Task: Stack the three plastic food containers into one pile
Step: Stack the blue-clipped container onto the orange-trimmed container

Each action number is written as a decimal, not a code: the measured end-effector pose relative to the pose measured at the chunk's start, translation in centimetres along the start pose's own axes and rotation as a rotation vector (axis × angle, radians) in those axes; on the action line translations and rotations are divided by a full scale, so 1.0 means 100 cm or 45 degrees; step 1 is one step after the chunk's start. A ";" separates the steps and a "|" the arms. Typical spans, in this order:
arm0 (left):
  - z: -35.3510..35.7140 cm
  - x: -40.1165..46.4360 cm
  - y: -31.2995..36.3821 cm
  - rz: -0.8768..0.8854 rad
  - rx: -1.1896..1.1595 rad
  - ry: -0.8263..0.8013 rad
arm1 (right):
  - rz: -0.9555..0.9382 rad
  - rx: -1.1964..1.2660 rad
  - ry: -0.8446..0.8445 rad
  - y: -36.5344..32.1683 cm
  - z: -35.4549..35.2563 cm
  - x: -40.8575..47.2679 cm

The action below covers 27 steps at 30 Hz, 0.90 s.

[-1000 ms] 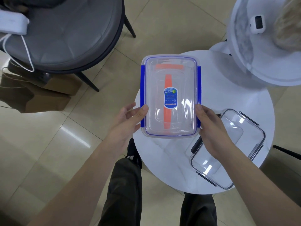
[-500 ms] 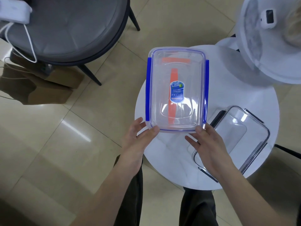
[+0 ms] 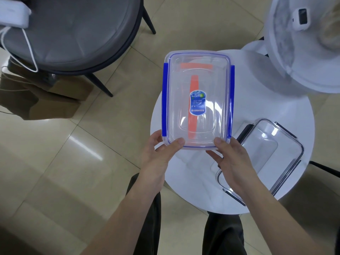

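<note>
White table bears blue-clipped container holding orange strips.

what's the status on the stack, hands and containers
Both hands, left and right, gripping clear blue-latched plastic container. Clear black-latched container apart on round white table.

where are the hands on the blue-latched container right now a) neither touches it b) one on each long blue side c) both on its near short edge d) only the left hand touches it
c: the left hand and right hand both have thumbs on the near short edge of the blue-latched container, below its blue side latches.
</note>
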<state>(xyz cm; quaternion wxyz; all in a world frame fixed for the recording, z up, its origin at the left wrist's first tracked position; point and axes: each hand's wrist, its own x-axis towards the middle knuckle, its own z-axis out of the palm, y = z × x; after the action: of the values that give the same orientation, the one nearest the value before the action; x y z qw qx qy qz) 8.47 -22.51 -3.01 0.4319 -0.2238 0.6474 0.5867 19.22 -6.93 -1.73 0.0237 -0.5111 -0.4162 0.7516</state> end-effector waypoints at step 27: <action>-0.014 0.018 -0.010 -0.026 -0.192 -0.077 | 0.117 0.224 0.184 0.015 -0.004 0.012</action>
<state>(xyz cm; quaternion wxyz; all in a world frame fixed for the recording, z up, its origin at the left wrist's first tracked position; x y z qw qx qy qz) 7.88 -23.67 -5.12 0.4390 -0.2445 0.5859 0.6359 19.56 -7.11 -3.68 0.0638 -0.5783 -0.3221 0.7468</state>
